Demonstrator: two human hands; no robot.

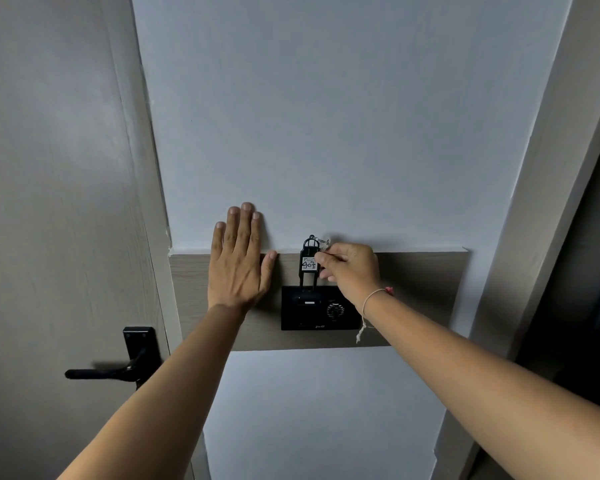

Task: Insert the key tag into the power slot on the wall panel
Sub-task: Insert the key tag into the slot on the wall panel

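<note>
A black wall panel is mounted on a wood-grain band of the wall. A black key tag with a white label reading 404 stands upright, its lower end in the slot at the panel's top edge. My right hand pinches the tag's right side near the metal ring. My left hand lies flat on the wall, fingers spread, just left of the tag and panel, holding nothing.
A grey door with a black lever handle stands at the left. A pale wall rises above the band. A door frame and dark opening lie at the right. A string bracelet circles my right wrist.
</note>
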